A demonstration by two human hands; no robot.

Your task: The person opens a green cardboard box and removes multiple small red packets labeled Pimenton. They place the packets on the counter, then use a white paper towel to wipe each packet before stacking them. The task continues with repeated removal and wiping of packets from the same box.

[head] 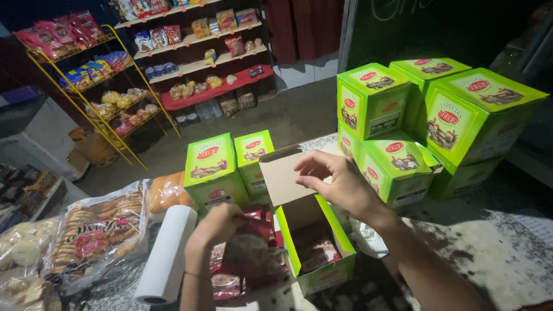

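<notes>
Dim, grainy view (dark, wide-angle-bent edges)

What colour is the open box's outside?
Bright green open box, brown cardboard inside; head view.
</notes>
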